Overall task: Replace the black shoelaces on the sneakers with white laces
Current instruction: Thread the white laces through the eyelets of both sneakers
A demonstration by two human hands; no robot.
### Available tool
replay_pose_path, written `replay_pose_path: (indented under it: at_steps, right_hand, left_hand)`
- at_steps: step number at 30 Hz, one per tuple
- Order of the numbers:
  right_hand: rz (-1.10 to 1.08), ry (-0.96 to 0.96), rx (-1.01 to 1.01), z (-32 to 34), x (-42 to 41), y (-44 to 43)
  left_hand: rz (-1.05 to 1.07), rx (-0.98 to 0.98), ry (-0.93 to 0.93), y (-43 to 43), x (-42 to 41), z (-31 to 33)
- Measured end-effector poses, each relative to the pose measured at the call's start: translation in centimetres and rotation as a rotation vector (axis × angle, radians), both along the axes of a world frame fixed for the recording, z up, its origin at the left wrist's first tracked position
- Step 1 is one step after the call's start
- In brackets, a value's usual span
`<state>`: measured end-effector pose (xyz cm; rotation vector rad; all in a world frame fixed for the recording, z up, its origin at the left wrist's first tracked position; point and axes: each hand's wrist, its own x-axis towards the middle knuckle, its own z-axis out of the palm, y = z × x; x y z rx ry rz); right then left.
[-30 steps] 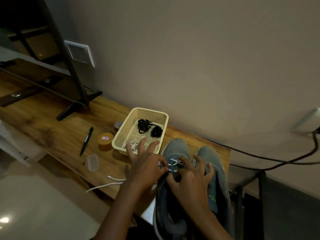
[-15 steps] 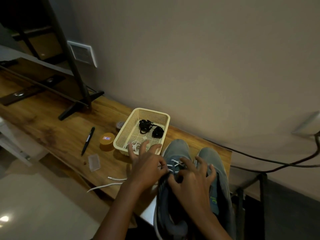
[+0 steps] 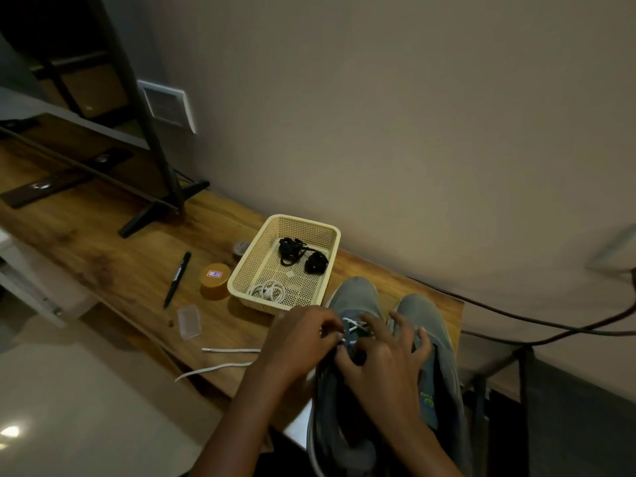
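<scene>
Two grey sneakers side by side at the near right end of the bench (image 3: 120, 263), toes toward the wall (image 3: 413, 132). Near sneaker (image 3: 356, 296) has a white lace (image 3: 352, 324) crossed through its front eyelets. Other sneaker (image 3: 425, 316) is just beside it, with a green logo on its insole.

Left hand (image 3: 299, 342): fingers (image 3: 328, 327) curled, pinching the white lace at the eyelet row. Right hand (image 3: 382, 366): lies over both sneakers, outer fingers spread, thumb and forefinger at the eyelets. Cannot tell if they grip the lace.

Two loose white lace ends (image 3: 229, 350) trail across the bench to the left of the left hand, one over the edge.

Cream mesh basket (image 3: 253, 256) sits just behind the sneakers, holding black laces (image 3: 292, 251) bundled at the back and a coiled white lace (image 3: 268, 290) at the front. Left of the basket: orange round tub (image 3: 215, 280), black pen (image 3: 177, 278), clear plastic case (image 3: 189, 321).

Bench is wood grain and dimly lit. Black stand foot (image 3: 161, 208) at the far end, white wall plate (image 3: 167, 105) above it. Dark cable (image 3: 516, 318) runs along the wall on the right. Pale glossy floor (image 3: 86, 390) below left.
</scene>
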<state>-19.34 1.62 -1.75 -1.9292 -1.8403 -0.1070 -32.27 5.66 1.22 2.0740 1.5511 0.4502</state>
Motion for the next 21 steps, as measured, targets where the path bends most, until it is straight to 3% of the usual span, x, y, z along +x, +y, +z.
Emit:
replay_pose_path:
  at_steps: [6,13,21]
  right_hand:
    - [0.004,0.007,-0.044,0.1,0.2,-0.1]
    - [0.008,0.035,-0.061,0.3,0.1,0.0]
    - [-0.011,0.010,-0.117,0.3,0.2,0.0]
  left_hand:
    - [0.038,-0.078,0.019,0.3,-0.7,-0.4]
    - [0.026,-0.268,-0.127,0.8,-2.3,-0.6]
    - [0.093,-0.245,-0.244,0.5,-0.1,-1.4]
